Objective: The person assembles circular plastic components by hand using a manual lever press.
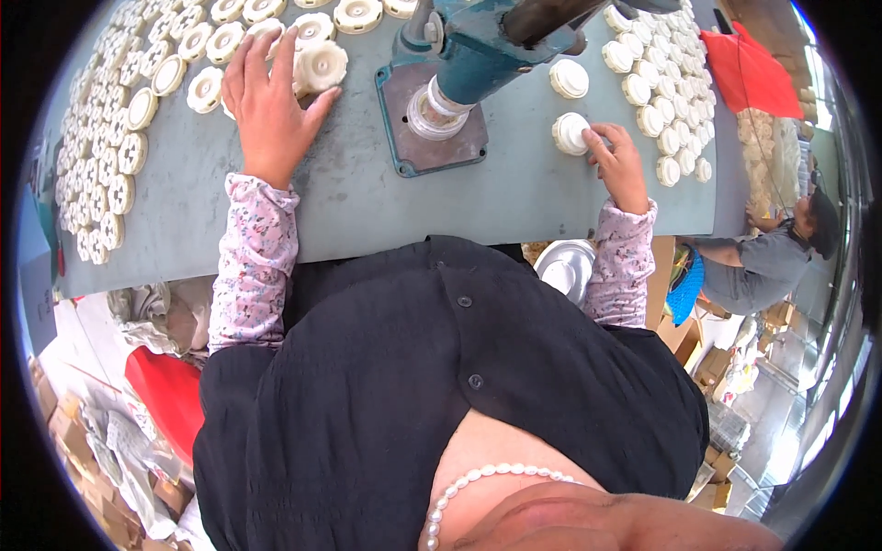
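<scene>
My left hand (268, 110) lies over the loose cream round plastic parts at the back left of the table, fingers stretched and apart. A scalloped cream disc (323, 66) sits between its thumb and forefinger; whether they press on it I cannot tell. On the right, my right hand (619, 163) pinches the edge of a white round stepped cap (570, 134) at the tabletop. Just behind that is a similar cap (569, 79). Between my hands stands a teal press (459, 64), its ram down on a pale round part (435, 110) on the brown base plate (413, 151).
Many cream rings (119, 151) cover the left of the grey table (354, 207). Rows of white caps (661, 101) fill its right. A red cloth (751, 73) lies past the right edge. A co-worker (772, 262) in grey is farther right. A metal bowl (565, 266) stands below the front edge.
</scene>
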Tool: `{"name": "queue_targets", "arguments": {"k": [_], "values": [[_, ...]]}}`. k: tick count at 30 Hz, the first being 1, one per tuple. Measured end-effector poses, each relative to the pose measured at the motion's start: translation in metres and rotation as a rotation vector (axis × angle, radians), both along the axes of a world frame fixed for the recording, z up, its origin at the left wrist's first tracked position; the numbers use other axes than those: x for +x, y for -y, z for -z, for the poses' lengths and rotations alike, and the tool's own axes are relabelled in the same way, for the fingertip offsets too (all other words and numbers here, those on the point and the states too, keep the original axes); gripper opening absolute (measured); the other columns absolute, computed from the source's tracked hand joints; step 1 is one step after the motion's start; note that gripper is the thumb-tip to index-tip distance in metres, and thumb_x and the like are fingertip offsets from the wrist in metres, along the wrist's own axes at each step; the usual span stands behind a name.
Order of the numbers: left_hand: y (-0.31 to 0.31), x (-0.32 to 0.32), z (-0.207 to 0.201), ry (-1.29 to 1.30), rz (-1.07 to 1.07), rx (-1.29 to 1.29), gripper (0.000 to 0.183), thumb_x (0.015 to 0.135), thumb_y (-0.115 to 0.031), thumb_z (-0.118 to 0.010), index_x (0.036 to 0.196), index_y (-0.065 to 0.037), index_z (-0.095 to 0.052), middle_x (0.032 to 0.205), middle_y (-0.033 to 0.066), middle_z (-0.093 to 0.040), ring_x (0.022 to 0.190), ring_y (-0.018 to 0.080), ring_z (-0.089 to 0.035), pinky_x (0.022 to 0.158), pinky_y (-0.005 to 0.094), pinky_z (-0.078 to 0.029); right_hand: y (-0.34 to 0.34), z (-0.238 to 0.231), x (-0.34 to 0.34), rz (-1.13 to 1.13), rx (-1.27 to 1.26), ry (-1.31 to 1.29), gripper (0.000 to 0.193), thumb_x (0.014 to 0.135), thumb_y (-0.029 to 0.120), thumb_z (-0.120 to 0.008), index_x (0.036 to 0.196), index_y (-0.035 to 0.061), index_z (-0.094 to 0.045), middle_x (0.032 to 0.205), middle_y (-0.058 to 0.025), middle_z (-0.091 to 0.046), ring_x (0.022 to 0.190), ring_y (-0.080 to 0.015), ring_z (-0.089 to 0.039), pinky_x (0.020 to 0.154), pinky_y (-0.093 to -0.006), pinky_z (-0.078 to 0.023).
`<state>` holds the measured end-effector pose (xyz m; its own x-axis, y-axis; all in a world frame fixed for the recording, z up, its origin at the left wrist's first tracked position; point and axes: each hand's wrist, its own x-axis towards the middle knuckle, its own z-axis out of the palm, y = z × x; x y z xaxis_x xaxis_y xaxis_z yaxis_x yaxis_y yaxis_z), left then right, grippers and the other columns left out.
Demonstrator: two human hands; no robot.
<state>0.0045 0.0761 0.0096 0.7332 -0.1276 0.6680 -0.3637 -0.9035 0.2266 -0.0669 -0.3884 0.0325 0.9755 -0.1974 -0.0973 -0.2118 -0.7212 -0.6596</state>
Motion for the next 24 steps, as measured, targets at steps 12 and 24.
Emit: {"name": "queue_targets", "arguments": {"k": [12,24], "values": [[0.072,-0.052,-0.016,-0.245,0.514,-0.56,0.069,0.077,-0.034,-0.09,0.136,-0.006,-0.067,0.137,0.0123,-0.065,0.134,0.0388,-0.052,0.116,0.0496,-0.039,-0.125,-0.036,0.003,-0.791,-0.199,0.739,0.045,0.085,0.002,-0.081,0.128,0.0083,-0.072,0.113,-0.0074,-0.074,0.088,-0.0174,-0.073,0.069,-0.0284,-0.057],[0.092,-0.032,0.023,-0.357,0.496,-0.594,0.076,0.067,-0.037,-0.096,0.134,-0.012,-0.07,0.138,0.0062,-0.067,0.147,0.0371,-0.045,0.122,0.0535,-0.028,-0.126,-0.016,0.029,-0.592,-0.041,1.012,0.041,0.084,-0.002,-0.079,0.122,-0.0009,-0.065,0.115,-0.0132,-0.065,0.093,-0.0233,-0.072,0.075,-0.0294,-0.06]]}}
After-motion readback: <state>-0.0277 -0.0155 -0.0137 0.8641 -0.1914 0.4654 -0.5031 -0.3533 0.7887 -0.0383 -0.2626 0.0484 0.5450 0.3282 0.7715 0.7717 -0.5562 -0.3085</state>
